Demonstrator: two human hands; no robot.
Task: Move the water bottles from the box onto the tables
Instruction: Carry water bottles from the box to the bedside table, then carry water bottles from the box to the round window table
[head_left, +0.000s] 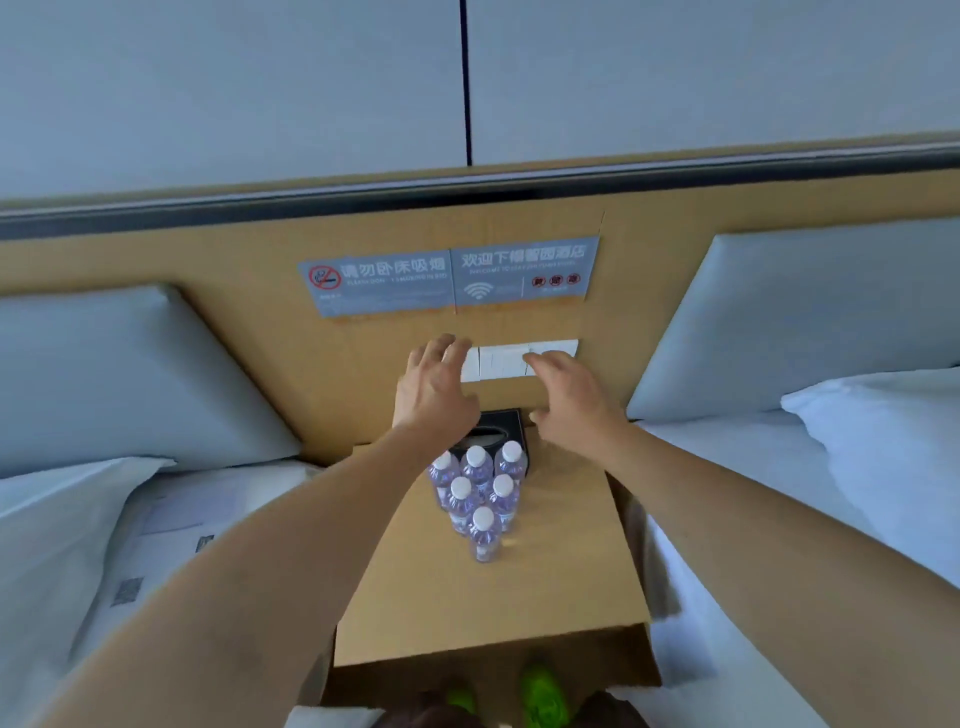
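- Right now 6 water bottles (480, 493) stand upright in a tight triangle on the wooden bedside table (561, 561), 3 at the back, 2 in the middle, 1 at the front, white caps up.
- Behind the back row sits a black tissue box (511, 423), pushed against the wooden headboard panel (260, 332), and the rear bottles are touching or just beside it.
- Both arms are stretched out above the cluster; the left hand (434, 387) and the right hand (569, 392) hover near the white switch plate (501, 361), fingers spread and relaxed, holding nothing.
- Neither hand touches a bottle; both are held clear above the caps.
- No box of bottles shows from this angle, so I cannot tell how many remain to be carried; this table looks fully stocked to me.
- 2 grey signs (449, 278) hang above the switch plate, and a bed with white linen (831, 467) lies on each side of the table.
- To finish this step well, I would draw both hands straight up and back, keeping wrists high, since a sleeve-height brush against any cap could topple the whole packed group.
- The front bottle stands alone and looks easiest to knock over; give it room while pulling away.
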